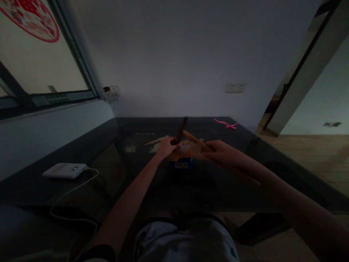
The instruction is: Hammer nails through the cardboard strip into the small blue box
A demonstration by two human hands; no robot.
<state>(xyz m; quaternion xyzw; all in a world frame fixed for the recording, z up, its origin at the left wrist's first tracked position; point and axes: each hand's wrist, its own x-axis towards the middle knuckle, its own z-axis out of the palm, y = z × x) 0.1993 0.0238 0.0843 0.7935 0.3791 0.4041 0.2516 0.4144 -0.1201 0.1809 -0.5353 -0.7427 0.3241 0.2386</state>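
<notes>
My right hand [222, 153] is closed round a long light-brown wooden stick [195, 139]. It slants from above the middle of the table back under my right forearm. My left hand [166, 147] is closed, thumb and fingers at the left end of a tan-orange speckled piece [192, 148] whose kind I cannot make out. A dark flat strip [182, 128] rises beside the left fingertips. Whether they grip the strip or the speckled piece is unclear. Under the speckled piece, a blue box [181, 163] with a pale label stands on the dark table [212, 193].
A white power bank [65, 170] with a white cable [75, 189] lies at the table's left. Pale scraps or marks [130, 149] show left of my hands. Near the far right corner lies a pink ribbon [226, 124]. The wall [174, 72] borders the table's far edge.
</notes>
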